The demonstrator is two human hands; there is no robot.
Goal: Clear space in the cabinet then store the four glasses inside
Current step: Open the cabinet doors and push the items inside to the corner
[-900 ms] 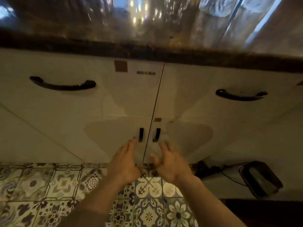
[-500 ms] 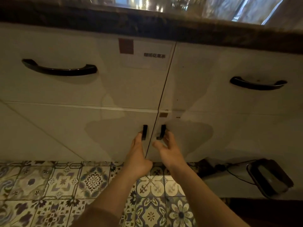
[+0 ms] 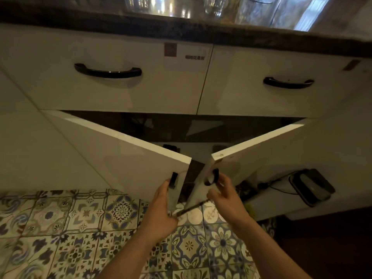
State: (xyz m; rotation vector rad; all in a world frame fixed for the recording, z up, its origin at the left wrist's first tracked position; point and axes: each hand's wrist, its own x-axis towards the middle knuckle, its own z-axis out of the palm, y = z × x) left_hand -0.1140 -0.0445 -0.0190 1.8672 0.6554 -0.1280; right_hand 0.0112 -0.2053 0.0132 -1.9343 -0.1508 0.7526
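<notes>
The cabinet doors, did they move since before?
Yes. Both cabinet doors, the left door and the right door, have swung outward from under the fixed drawers, pulled by the left hand and right hand.

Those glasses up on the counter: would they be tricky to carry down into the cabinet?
Probably. The glasses look clear, smooth and shiny, so likely slippery and breakable. They stand on the dark countertop near its edge, so a nudge might tip them.

The cabinet doors (image 3: 120,158) are glossy white with small black handles (image 3: 173,180). Below the doors, the floor tiles (image 3: 80,228) show blue, dark and cream flower patterns. Above the doors, the countertop edge (image 3: 181,31) is dark brown.
</notes>
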